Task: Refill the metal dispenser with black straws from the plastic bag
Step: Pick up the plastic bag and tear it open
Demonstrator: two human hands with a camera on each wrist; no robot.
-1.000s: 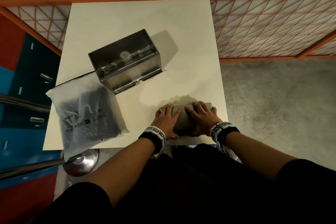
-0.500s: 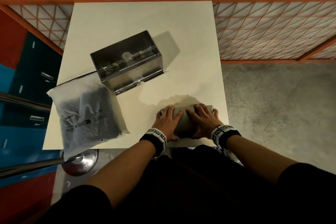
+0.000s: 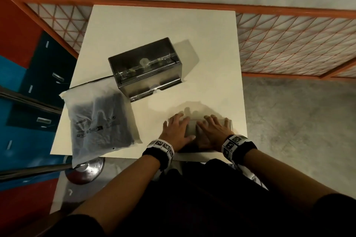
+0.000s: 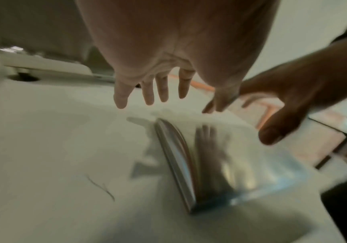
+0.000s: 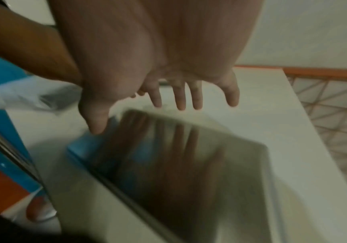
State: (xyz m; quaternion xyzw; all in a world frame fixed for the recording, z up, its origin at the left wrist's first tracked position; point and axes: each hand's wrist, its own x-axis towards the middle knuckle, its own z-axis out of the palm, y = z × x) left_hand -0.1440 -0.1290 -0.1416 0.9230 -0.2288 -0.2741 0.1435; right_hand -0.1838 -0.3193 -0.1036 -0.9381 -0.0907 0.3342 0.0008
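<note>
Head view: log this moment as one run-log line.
left hand: open above metal lid | right hand: open above lid | dispenser: lid off | straw bag: untouched on table

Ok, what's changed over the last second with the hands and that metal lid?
Both hands have let go: the left hand and right hand were pressed on the metal lid, and now hover just above it with fingers spread. The lid, the dispenser and the bag of straws stayed put on the table.
</note>
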